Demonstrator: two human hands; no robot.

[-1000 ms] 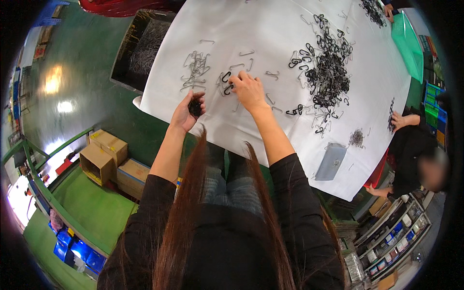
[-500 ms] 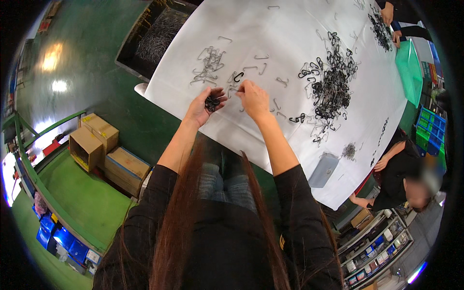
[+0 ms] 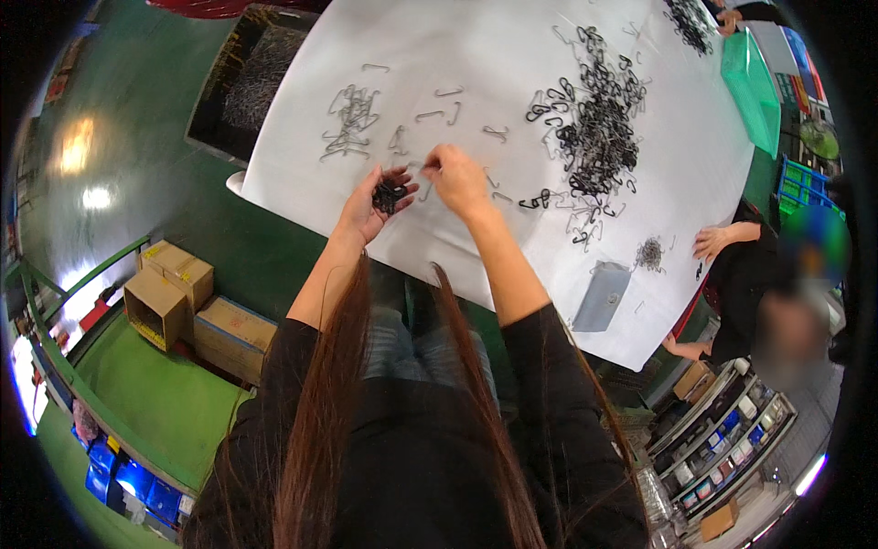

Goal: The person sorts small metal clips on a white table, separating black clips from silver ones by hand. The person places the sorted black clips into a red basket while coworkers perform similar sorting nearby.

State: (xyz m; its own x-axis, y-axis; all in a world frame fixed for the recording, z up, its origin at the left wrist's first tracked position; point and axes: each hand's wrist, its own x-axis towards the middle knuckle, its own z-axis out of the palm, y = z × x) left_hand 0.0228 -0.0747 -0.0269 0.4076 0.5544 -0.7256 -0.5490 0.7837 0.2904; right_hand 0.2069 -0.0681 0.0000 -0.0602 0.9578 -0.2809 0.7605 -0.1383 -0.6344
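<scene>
My left hand (image 3: 364,212) is cupped palm up above the near edge of the white table (image 3: 430,240), holding a small bunch of black hooks (image 3: 390,195). Just to its right, my right hand (image 3: 460,186) is closed in a pinch, thumb and fingertips together. Whatever it may grip is too small and blurred to make out. Loose silver wire hooks (image 3: 448,91) lie scattered on the tabletop beyond both hands. A cluster of similar silver hooks (image 3: 353,119) sits farther left. To the right spreads a large pile of black hooks (image 3: 593,137) mixed with silver ones.
A grey-blue flat case (image 3: 602,296) lies near the right edge beside a little heap of small metal pieces (image 3: 650,254). A green tray (image 3: 745,87) stands beyond. One co-worker's hand (image 3: 715,242) rests on the table. Left are a dark bin (image 3: 212,110) and cardboard boxes (image 3: 229,339).
The view has shifted, so the table appears farther left and up. A black hook that lay beyond my hands is gone from the tabletop. The co-worker's hand has moved onto the table's right side.
</scene>
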